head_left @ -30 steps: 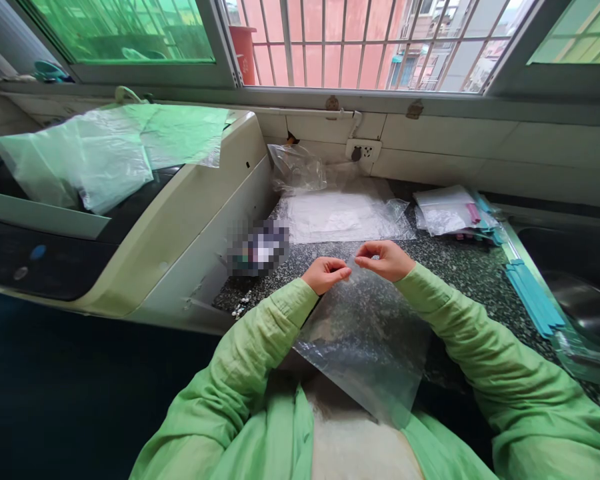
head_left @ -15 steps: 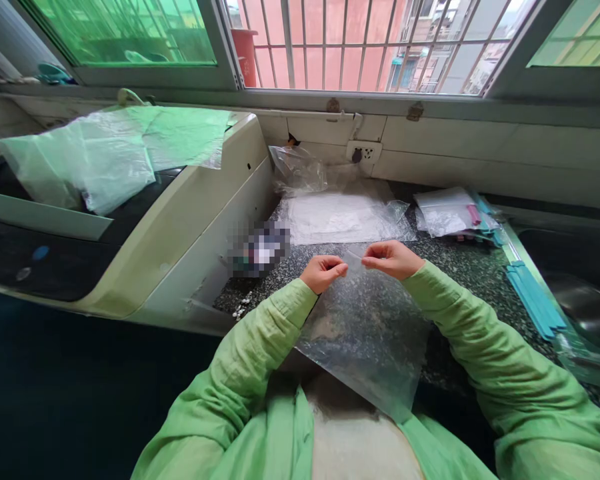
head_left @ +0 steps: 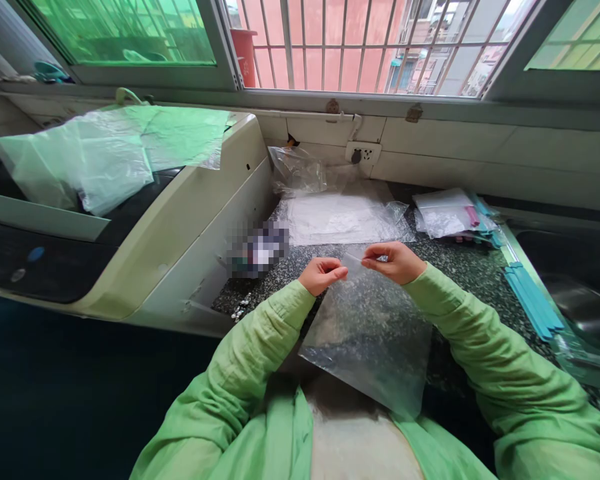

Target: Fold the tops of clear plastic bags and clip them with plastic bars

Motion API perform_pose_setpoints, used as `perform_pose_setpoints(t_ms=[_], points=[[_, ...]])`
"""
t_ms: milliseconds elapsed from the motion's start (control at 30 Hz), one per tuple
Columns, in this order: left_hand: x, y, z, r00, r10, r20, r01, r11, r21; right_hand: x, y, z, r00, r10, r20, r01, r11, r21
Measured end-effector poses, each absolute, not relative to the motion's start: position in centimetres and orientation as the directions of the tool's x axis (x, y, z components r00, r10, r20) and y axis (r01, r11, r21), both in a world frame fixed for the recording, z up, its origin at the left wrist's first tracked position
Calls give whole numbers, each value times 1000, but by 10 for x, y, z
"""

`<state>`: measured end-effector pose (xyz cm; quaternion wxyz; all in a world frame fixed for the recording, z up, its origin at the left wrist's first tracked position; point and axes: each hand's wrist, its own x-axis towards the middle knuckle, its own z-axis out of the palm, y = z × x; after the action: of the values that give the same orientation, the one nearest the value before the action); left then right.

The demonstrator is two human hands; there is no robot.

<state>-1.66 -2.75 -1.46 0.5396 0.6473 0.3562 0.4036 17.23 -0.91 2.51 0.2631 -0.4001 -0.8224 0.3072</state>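
A clear plastic bag (head_left: 367,333) hangs from both hands over the front edge of the dark speckled counter (head_left: 280,283). My left hand (head_left: 323,275) is closed, thumb and fingers pinching the bag's upper edge at its left. At the right of the same edge, my right hand (head_left: 394,261) pinches the film between thumb and fingertips. A short stretch of the edge spans the small gap between the hands. Beyond them lies a stack of clear plastic bags (head_left: 335,217) on the counter.
On the left stands a cream washing machine (head_left: 220,200) with plastic bags (head_left: 115,160) draped on top. To the right are filled bags (head_left: 445,212), teal strips (head_left: 533,300) and a sink (head_left: 580,293). Small white bits (head_left: 241,307) lie near a blurred-out item (head_left: 260,250).
Both hands keep their pinch on the bag's edge and have barely moved. The bag's lower part has shifted slightly to the right.
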Motion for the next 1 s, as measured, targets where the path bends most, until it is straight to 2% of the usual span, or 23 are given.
perform_pose_setpoints(t_ms=[100, 233, 400, 633, 900, 1000], points=[[-18, -27, -13, 457, 882, 113, 31, -142, 989, 172, -11, 23, -597, 789, 144, 512, 513, -689], [-16, -26, -13, 395, 907, 145, 60, -183, 981, 166, -16, 17, -646, 750, 143, 516, 567, -642], [-14, -25, -16, 374, 910, 182, 114, -239, 964, 161, -19, 15, -633, 761, 143, 557, 575, -600], [-14, -23, -20, 349, 916, 199, 141, -261, 955, 160, -19, 16, -610, 787, 93, 583, 525, -620], [-17, -22, -19, 313, 923, 223, 168, -285, 944, 167, -14, 23, -622, 778, -87, 606, 409, -682], [-18, -22, -19, 302, 927, 223, 181, -285, 941, 171, -11, 23, -625, 772, -115, 603, 384, -699]])
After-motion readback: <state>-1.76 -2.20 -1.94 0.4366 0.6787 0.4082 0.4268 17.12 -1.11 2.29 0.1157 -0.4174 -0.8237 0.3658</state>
